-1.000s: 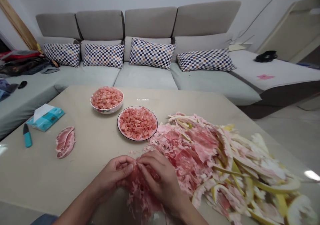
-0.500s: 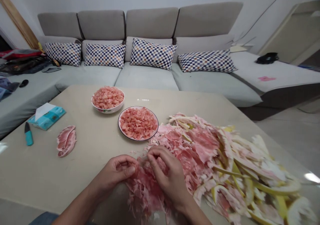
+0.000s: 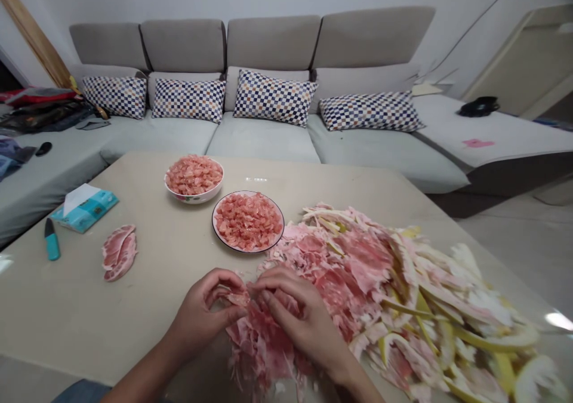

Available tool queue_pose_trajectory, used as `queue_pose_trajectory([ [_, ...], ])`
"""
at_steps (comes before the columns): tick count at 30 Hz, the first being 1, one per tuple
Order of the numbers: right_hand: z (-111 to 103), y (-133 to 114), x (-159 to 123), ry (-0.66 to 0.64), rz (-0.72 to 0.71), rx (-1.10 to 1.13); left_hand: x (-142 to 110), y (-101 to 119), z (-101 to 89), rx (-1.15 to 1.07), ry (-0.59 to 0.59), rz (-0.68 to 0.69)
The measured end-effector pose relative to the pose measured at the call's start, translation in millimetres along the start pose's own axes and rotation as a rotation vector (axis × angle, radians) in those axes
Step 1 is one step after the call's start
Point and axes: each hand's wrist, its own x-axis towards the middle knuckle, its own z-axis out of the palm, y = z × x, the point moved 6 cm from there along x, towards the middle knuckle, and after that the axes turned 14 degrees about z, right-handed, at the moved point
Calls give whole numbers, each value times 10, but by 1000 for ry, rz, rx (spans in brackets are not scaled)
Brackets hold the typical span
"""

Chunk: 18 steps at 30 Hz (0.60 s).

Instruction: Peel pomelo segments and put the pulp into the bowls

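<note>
Pomelo flesh [image 3: 247,221] fills plate [image 3: 213,227]; bowl [image 3: 196,199] too (heaped)

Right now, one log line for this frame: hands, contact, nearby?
left hand: pinching pink pomelo membrane | right hand: resting on membrane pile | nearby: plate of pink pulp, pomelo peel heap

A pack of tissues [image 3: 84,208] and a small teal-handled knife [image 3: 52,240] lie at the left of the beige table [image 3: 111,307]. Beyond it runs a grey sofa [image 3: 264,143] with four checkered cushions [image 3: 274,97], a heap of fabric [image 3: 42,95] at its left end and a black object [image 3: 478,107] at its right.
</note>
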Motion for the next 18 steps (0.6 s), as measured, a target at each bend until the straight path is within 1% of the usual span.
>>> queue_pose_trajectory([
  [2, 9, 11, -1, -6, 25, 9, 7, 21, -7, 51, -6, 32],
  [6, 98, 33, 6, -68, 47, 27, 19, 47, -14, 217, -57, 122],
  [9, 130, 74, 22, -54, 78, 36, 27, 38, -16, 262, -84, 170],
  [13, 134, 124, 32, -17, 116, 24, 26, 2, -15, 196, -80, 138],
  [18, 159, 135, 16, 27, 38, 37, 7, -6, -33, 283, -58, 93],
])
